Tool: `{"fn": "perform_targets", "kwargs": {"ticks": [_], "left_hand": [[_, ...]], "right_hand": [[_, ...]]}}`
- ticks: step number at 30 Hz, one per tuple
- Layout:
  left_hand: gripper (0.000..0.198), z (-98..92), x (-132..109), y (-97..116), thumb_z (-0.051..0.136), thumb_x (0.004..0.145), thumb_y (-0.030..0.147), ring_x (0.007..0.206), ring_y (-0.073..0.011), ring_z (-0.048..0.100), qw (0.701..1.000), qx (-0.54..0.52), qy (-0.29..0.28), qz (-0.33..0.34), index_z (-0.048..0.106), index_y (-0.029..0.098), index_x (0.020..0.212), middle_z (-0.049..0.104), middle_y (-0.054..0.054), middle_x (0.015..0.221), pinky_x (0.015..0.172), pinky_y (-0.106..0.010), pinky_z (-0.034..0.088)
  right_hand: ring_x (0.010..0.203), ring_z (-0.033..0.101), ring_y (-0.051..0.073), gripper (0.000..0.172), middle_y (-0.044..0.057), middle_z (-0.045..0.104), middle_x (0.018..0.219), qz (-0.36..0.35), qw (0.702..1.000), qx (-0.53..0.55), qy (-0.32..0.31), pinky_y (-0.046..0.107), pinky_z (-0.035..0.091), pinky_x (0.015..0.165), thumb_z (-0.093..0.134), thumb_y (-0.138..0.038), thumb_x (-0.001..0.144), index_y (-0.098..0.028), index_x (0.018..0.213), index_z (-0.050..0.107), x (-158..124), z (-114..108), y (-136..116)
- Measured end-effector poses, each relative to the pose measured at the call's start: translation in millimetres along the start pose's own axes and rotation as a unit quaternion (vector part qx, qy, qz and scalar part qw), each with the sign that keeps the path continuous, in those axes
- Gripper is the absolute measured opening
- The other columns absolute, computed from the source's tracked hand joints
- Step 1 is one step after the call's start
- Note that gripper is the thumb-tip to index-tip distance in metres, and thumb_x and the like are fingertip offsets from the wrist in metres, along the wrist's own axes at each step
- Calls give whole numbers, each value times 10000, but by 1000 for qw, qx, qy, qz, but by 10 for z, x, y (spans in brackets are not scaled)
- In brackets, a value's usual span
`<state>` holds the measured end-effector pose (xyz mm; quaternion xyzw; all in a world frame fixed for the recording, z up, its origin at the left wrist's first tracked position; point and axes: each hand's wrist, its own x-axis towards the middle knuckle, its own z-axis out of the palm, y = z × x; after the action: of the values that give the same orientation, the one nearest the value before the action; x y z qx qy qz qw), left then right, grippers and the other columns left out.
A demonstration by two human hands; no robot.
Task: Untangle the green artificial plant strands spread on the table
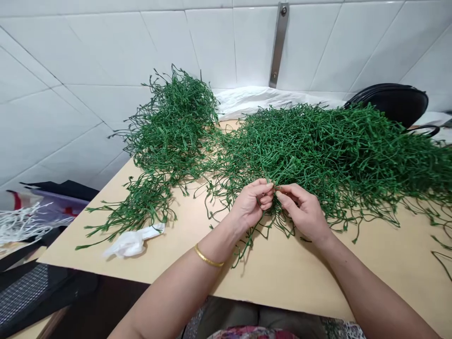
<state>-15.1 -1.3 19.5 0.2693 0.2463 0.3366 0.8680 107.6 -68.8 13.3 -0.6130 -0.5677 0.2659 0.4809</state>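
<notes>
My left hand [254,200] is closed in a pinch on thin green cords, whose loose ends [247,242] hang below the palm toward the tabletop. Just beside it, my right hand [302,209] pinches at the same spot with thumb and forefinger, its fingertips almost meeting those of the left. What lies between the right fingertips is too small to make out clearly. Right behind both hands spreads a large tangled heap of green cords [318,141], many with small knotted or tufted ends. A gold bangle [208,256] circles my left wrist.
A second green cord pile [169,117] stands at the back left, with a smaller bunch [141,202] before it. Crumpled white plastic [129,242] lies near the table's [183,263] left edge. A black bag [391,103] rests against the tiled wall [106,52]. White cords [24,223] are at far left.
</notes>
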Motion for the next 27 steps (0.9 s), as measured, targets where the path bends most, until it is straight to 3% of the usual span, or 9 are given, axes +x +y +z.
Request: {"fn": "perform_targets", "kwargs": {"ticks": [5,11,16,20,23,27], "left_hand": [[191,15,4,-86,631,590,111,357,3,248,999,38,1,-12,450,133,645,357,75,473,360,-140,140],[195,49,10,-148,633,547,106,350,-5,260,999,49,4,-13,470,138,648,344,80,440,363,-146,144],[204,66,-20,-164,652,563,121,346,-17,295,994,99,-26,39,469,151,648,424,64,431,370,-159,160],[254,92,-41,-188,689,581,196,345,-11,301,986,145,-18,80,443,150,625,501,37,478,367,-161,143],[305,87,-19,-217,684,591,201,358,-13,312,992,112,-20,56,382,156,598,497,30,487,369,-151,161],[284,59,21,-229,629,627,156,370,-13,317,999,50,-10,4,346,161,606,495,14,512,372,-138,178]], "right_hand": [[600,511,101,227,42,615,838,13,995,93,26,234,421,540,551,-371,770,-169,854,612,30,7,14],[563,488,88,165,16,609,749,22,987,155,49,226,420,527,587,-319,732,-170,796,616,12,13,16],[559,488,79,138,-6,586,756,26,970,230,77,226,411,535,593,-272,723,-182,826,610,-21,46,41],[560,485,70,83,-20,566,738,21,943,318,90,221,402,547,611,-236,696,-178,752,591,-1,75,71],[537,482,65,102,-34,543,668,29,941,319,109,222,398,559,632,-245,679,-170,720,574,22,84,89],[554,511,79,141,-30,554,660,7,960,247,129,233,417,572,637,-276,692,-168,768,589,13,94,85]]}}
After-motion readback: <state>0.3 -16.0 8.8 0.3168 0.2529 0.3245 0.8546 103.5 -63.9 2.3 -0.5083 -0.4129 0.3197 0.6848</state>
